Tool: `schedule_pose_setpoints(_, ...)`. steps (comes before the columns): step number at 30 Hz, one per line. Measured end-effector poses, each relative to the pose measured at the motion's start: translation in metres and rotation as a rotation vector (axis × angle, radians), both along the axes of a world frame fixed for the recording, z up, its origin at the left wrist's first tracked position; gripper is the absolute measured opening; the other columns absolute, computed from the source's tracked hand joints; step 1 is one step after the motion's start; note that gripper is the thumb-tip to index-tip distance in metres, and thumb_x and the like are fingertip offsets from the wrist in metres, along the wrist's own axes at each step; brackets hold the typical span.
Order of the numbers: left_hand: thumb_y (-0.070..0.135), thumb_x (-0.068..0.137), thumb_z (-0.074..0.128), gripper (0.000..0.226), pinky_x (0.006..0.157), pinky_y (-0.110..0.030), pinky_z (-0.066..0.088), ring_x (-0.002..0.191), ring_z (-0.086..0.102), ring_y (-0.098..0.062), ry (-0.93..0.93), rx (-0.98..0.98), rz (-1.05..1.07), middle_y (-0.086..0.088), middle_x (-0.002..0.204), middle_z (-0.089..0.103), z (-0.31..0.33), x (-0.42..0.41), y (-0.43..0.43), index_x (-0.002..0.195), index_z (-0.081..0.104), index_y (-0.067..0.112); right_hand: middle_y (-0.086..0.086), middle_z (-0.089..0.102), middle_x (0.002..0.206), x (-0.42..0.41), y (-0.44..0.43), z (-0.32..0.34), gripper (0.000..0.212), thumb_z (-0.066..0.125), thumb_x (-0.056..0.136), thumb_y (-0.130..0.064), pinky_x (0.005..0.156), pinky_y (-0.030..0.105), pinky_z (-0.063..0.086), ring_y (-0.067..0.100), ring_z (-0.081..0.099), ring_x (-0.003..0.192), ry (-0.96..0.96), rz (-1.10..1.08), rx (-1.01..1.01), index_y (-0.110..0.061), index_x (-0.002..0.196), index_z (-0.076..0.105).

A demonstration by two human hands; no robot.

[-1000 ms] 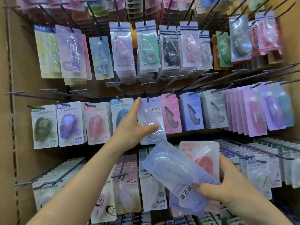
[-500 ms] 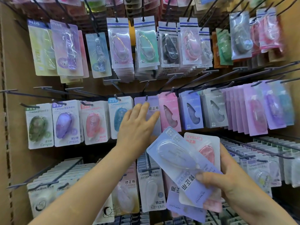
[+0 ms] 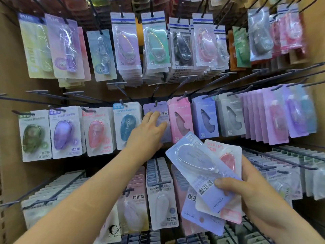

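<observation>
We see the L hand [image 3: 147,132] flat, fingers straight & close together, resting on the front of a lilac card pack of correction tape [image 3: 165,114]. That pack hangs on a thin dark metal peg [image 3: 155,103] in the middle row, and the hand grips nothing. The R hand [image 3: 249,194], at 4 o'clock from the L, is closed round a fan of three packs, thumb on top, fingers behind. Uppermost is a pale blue-lilac card pack [image 3: 197,162] w/ a clear oval blister, its top end tilted to 10 o'clock. Behind it a white-and-pink card pack [image 3: 226,155] w/ a red tape sticks out at 1 o'clock. Under both is a lilac card [image 3: 197,215], its corner showing at 7 o'clock. The fan is held in front of the lower rows. Outward from the L hand, at 9 o'clock & just beside the hanging lilac pack, is a white card pack w/ a teal tape [image 3: 127,124]. At 3 o'clock, right against it, comes a pink cardboard box pack [image 3: 180,120], then a blue box pack [image 3: 204,117] & a grey box pack [image 3: 230,115]. At 6 o'clock, lower row, hangs a white card pack w/ a clear tape [image 3: 161,205]. At 12 o'clock, upper row, hangs a clear bag pack w/ a mint-green tape [image 3: 155,44]. Far at 9 o'clock is the brown back panel [image 3: 10,85].
</observation>
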State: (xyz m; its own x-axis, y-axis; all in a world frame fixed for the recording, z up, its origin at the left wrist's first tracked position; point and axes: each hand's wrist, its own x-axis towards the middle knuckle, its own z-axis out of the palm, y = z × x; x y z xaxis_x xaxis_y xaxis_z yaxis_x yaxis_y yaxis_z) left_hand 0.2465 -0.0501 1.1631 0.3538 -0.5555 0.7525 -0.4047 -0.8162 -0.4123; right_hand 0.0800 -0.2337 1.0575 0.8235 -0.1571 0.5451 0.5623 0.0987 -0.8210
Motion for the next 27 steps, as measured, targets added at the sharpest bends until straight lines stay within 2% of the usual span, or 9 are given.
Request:
schedule_pose_setpoints(4, 0.009, 0.092, 0.057, 0.054, 0.108, -0.038, 0.037, 0.145, 0.024, -0.026, 0.099, -0.219, -0.271, -0.009, 0.158, 0.027, -0.009, -0.019, 0.005, 0.144, 0.044, 0.019, 0.011, 0.074, 0.105, -0.002, -0.001, 0.001, 0.05, 0.072, 0.061, -0.008, 0.074, 0.042, 0.055, 0.033, 0.071, 0.091, -0.011, -0.024, -0.022, -0.032, 0.104, 0.067)
schedule_pose_setpoints(8, 0.012, 0.093, 0.057, 0.028, 0.098, -0.02, 0.045, 0.12, 0.052, 0.0, 0.165, -0.617, -0.771, 0.01, 0.127, 0.06, -0.025, -0.069, 0.018, 0.116, 0.068, 0.023, 0.008, 0.074, 0.103, -0.003, 0.001, 0.0, 0.056, 0.074, 0.06, -0.012, 0.078, 0.042, 0.055, 0.031, 0.071, 0.094, -0.009, -0.074, -0.088, -0.03, 0.112, 0.063)
schedule_pose_setpoints(10, 0.034, 0.088, 0.063, 0.031, 0.105, -0.018, 0.037, 0.129, 0.042, 0.005, 0.304, -0.459, -0.824, 0.02, 0.136, 0.051, -0.032, -0.099, 0.024, 0.12, 0.065, 0.035, 0.004, 0.074, 0.102, -0.006, 0.007, 0.003, 0.059, 0.073, 0.06, -0.012, 0.076, 0.039, 0.056, 0.027, 0.071, 0.094, -0.02, -0.076, -0.153, -0.032, 0.115, 0.062)
schedule_pose_setpoints(12, 0.062, 0.079, 0.063, 0.056, 0.113, -0.02, 0.022, 0.141, 0.019, 0.008, 0.397, -0.151, -0.698, 0.026, 0.151, 0.029, -0.039, -0.119, 0.026, 0.132, 0.052, 0.047, 0.0, 0.074, 0.103, -0.01, 0.014, 0.006, 0.06, 0.071, 0.062, -0.01, 0.072, 0.034, 0.058, 0.021, 0.072, 0.094, -0.039, -0.052, -0.209, -0.038, 0.115, 0.062)
schedule_pose_setpoints(14, 0.076, 0.069, 0.053, 0.075, 0.114, -0.028, 0.022, 0.142, 0.012, 0.003, 0.366, 0.02, -0.577, 0.025, 0.155, 0.02, -0.044, -0.123, 0.028, 0.139, 0.039, 0.051, 0.0, 0.074, 0.107, -0.013, 0.02, 0.008, 0.059, 0.07, 0.064, -0.008, 0.074, 0.033, 0.06, 0.02, 0.072, 0.096, -0.056, -0.01, -0.228, -0.039, 0.114, 0.063)
schedule_pose_setpoints(17, 0.075, 0.066, 0.06, 0.076, 0.108, -0.024, 0.027, 0.136, 0.025, -0.006, 0.355, 0.011, -0.524, 0.02, 0.149, 0.033, -0.046, -0.122, 0.032, 0.135, 0.048, 0.048, 0.004, 0.074, 0.107, -0.014, 0.026, 0.008, 0.054, 0.071, 0.068, -0.007, 0.078, 0.036, 0.06, 0.025, 0.071, 0.097, -0.055, 0.034, -0.234, -0.035, 0.113, 0.064)
schedule_pose_setpoints(21, 0.069, 0.063, 0.071, 0.074, 0.103, -0.013, 0.02, 0.133, 0.024, 0.001, 0.413, -0.025, -0.518, 0.024, 0.146, 0.033, -0.047, -0.124, 0.038, 0.132, 0.052, 0.049, 0.009, 0.073, 0.111, -0.013, 0.029, 0.004, 0.049, 0.072, 0.07, -0.01, 0.076, 0.034, 0.058, 0.028, 0.07, 0.1, -0.031, 0.11, -0.189, -0.031, 0.114, 0.065)
schedule_pose_setpoints(25, 0.075, 0.058, 0.07, 0.076, 0.103, -0.02, 0.026, 0.128, 0.029, -0.001, 0.412, -0.037, -0.554, 0.022, 0.143, 0.039, -0.05, -0.124, 0.041, 0.127, 0.057, 0.047, 0.012, 0.072, 0.114, -0.012, 0.037, 0.004, 0.031, 0.064, 0.088, -0.038, 0.076, 0.038, 0.057, 0.031, 0.07, 0.1, 0.029, 0.182, -0.013, -0.025, 0.116, 0.068)
schedule_pose_setpoints(27, 0.08, 0.057, 0.057, 0.078, 0.099, -0.025, 0.033, 0.121, 0.033, -0.004, 0.358, -0.02, -0.512, 0.021, 0.14, 0.043, -0.053, -0.125, 0.04, 0.126, 0.058, 0.044, 0.012, 0.073, 0.107, -0.011, 0.039, 0.003, 0.028, 0.057, 0.091, -0.037, 0.07, 0.034, 0.057, 0.026, 0.071, 0.091, 0.053, 0.136, 0.037, -0.022, 0.111, 0.07)
